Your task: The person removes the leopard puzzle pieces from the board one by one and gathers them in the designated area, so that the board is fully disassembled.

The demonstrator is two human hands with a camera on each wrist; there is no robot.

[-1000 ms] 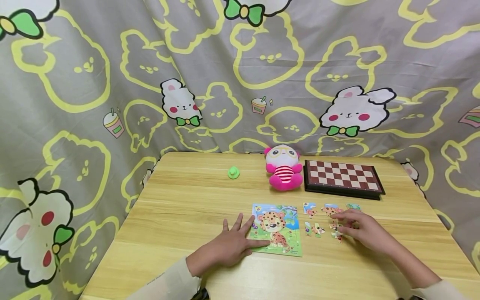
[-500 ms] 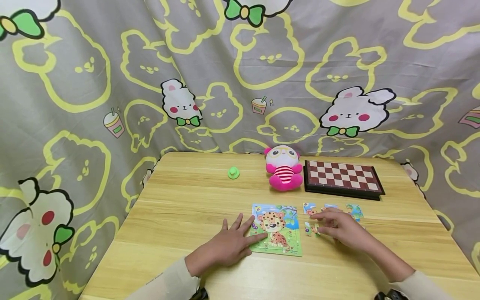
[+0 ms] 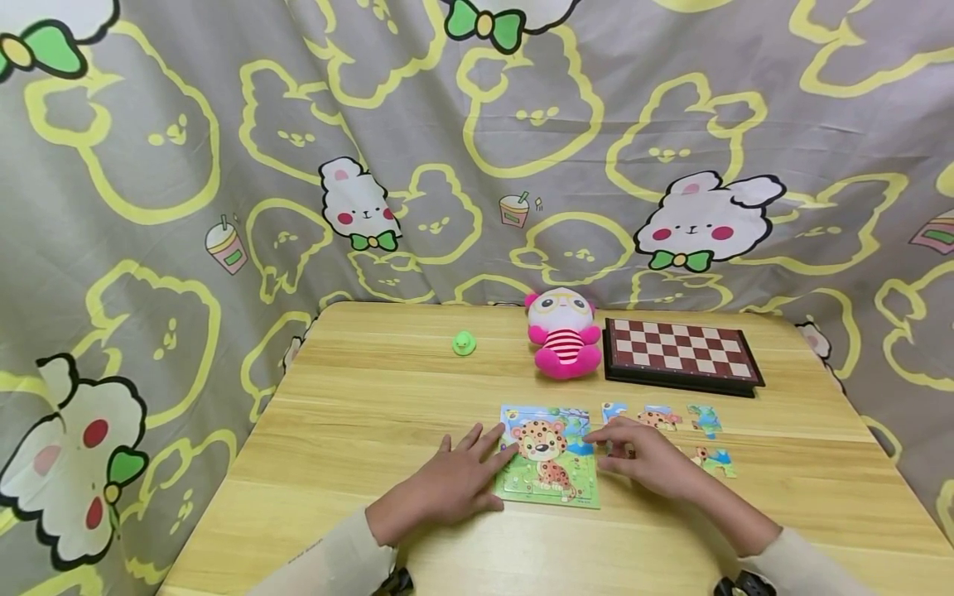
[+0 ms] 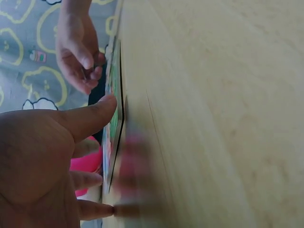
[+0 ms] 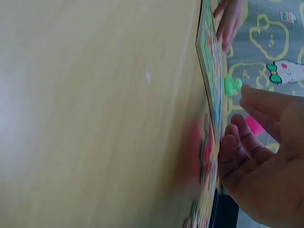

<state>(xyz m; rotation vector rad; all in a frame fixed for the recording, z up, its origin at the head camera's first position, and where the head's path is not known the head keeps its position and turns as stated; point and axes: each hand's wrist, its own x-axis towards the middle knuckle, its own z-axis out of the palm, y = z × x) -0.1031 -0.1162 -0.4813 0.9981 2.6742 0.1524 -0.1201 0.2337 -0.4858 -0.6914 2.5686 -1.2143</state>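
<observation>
A square leopard picture puzzle (image 3: 551, 476) lies flat on the table. My left hand (image 3: 455, 484) is at its left edge with the fingers spread. In the left wrist view, the thumb (image 4: 90, 118) reaches toward the puzzle's edge. My right hand (image 3: 647, 459) is over the puzzle's right edge, fingers bent loosely. The right wrist view shows a gap between thumb and fingers, with nothing seen in it. Loose puzzle pieces lie to the right: a leopard-spotted one (image 3: 656, 417), a blue-green one (image 3: 704, 420) and others (image 3: 720, 462), some partly hidden by the right hand.
Behind the puzzle sits a pink-and-white plush panda (image 3: 564, 335). A chequered board game box (image 3: 681, 356) is to its right, and a small green duck toy (image 3: 464, 343) to its left. A patterned curtain (image 3: 432, 149) hangs behind the wooden table (image 3: 373, 372).
My right hand has moved left from the loose pieces to the puzzle's right edge, uncovering pieces behind it. The left hand's fingers have drawn back slightly toward the puzzle's left edge.
</observation>
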